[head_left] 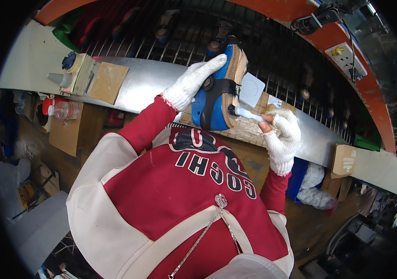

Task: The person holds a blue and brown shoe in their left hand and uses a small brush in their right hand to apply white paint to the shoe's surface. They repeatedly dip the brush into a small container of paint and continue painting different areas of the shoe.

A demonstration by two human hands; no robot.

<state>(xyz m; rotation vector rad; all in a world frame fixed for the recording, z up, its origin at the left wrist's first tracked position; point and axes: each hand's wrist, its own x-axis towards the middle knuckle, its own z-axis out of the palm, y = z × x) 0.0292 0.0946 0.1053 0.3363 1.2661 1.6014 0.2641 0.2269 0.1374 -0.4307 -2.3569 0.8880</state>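
Observation:
My left hand (pixel 193 84), in a white knit glove, is closed around the far left side of a blue shoe last (pixel 211 111). A black strap upper (pixel 218 95) wraps the last, and its pale, tan-edged bottom (pixel 238 67) faces right. In my gloved right hand (pixel 283 138) is a small brush (pixel 248 114) with a whitish handle, pinched by bare fingertips poking out of the glove. The brush's dark tip touches the lower right edge of the shoe. Just right of the shoe lies a white square lid or dish (pixel 252 89).
Behind the metal bench (pixel 145 81) runs a bar rack (pixel 175 56) carrying more lasts. On the left are a cardboard square (pixel 109 83) and a holder with a grey cone (pixel 61 79). A carton (pixel 344 160) hangs at right, below a socket panel (pixel 346 60) on the orange frame.

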